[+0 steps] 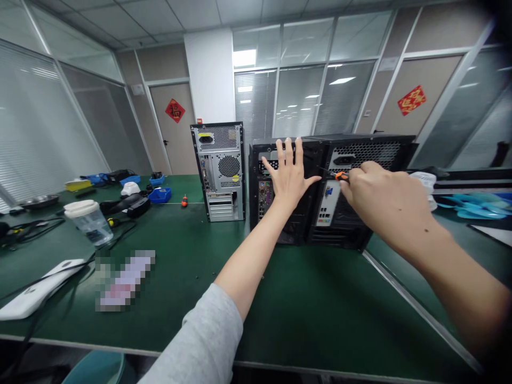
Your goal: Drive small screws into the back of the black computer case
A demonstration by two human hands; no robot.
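My left hand lies with spread fingers against the back of a black computer case. In my right hand is a screwdriver with an orange and black handle, gripped in closed fingers. Its thin shaft points left at the right edge of that case, though I cannot make out exactly what the tip touches. Close behind the screwdriver stands a second black computer case, with a mesh panel and a power socket; my right hand covers part of it.
A silver computer tower stands left of the black cases. Another orange screwdriver is on the green table. To the left are a water cup, a blue tray, a white power strip and cables. Blue gloves lie at the right.
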